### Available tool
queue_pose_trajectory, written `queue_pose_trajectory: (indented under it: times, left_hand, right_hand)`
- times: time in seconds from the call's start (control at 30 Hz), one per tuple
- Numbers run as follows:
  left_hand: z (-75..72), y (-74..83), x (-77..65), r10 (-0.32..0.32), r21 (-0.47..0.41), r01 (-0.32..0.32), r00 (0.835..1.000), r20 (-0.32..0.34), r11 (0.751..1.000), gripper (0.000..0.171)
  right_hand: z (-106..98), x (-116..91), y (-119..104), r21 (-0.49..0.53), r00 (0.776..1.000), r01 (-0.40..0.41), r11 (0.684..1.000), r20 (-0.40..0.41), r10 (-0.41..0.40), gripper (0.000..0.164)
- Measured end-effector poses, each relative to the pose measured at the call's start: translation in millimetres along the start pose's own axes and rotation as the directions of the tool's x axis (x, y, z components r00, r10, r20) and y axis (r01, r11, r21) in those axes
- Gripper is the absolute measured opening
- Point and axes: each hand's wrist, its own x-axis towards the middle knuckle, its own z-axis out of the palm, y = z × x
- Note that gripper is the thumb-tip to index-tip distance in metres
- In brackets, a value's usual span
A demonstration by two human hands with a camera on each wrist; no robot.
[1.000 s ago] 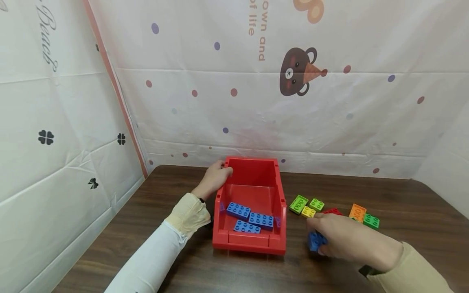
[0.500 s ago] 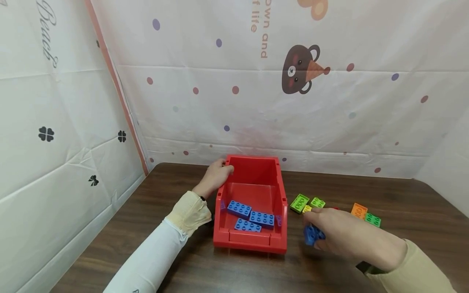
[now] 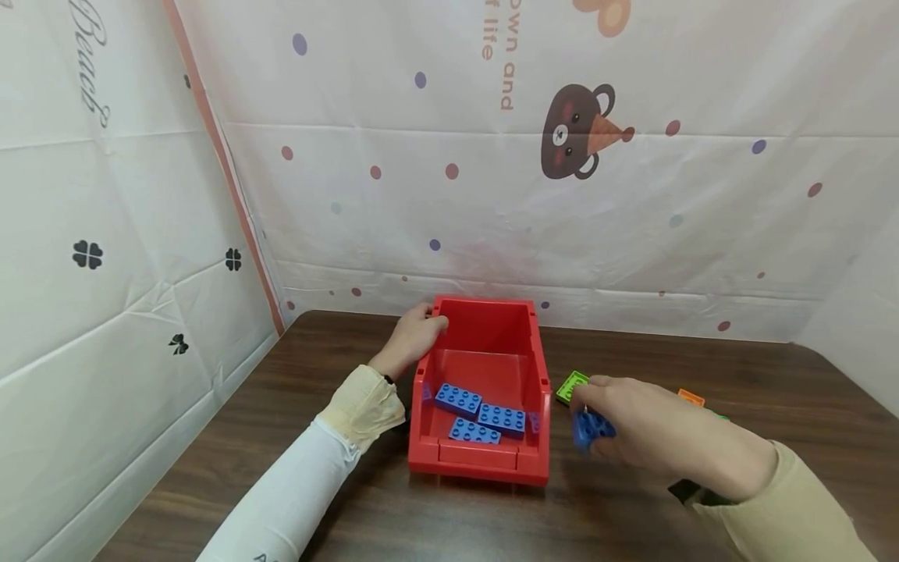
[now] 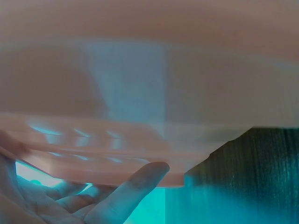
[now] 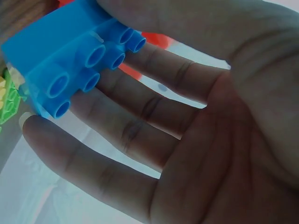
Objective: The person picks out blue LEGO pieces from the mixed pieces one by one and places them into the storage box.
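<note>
Pinched by the right hand (image 3: 646,425) is a blue brick (image 3: 587,431); at nine o'clock from it the red bin (image 3: 485,329), lengthwise twelve-to-six, is gripped by the left hand (image 3: 410,342).

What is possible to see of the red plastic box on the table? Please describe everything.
The glossy red, open-topped, plastic-looking box stands upright on the dark brown wood-grain table. It has a high back, side walls that drop toward the front, and a low front lip with a rectangular panel. Three blue rectangular studded bricks of plastic look lie inside near the front; purplish patches on the inner walls look like their reflections. The person's left hand grips the left wall near the back, thumb over the rim.
</note>
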Motion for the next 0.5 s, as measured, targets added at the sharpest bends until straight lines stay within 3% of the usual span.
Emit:
queue_pose_trajectory:
  times: [0.23,0.5]
  left_hand:
    - [0.1,0.6,1.0,0.008,0.009,-0.008,1.000,-0.007,1.000,0.030]
    - [-0.2,-0.7,0.2,0.009,0.003,-0.009,1.000,-0.005,1.000,0.029]
  right_hand:
    - [-5.5,3.0,-2.7,-0.021,0.997,0.051,0.998,-0.056,-0.052,0.044]
    - [-9.4,5.7,-5.8,-0.005,0.999,0.007,1.000,-0.041,-0.008,0.043]
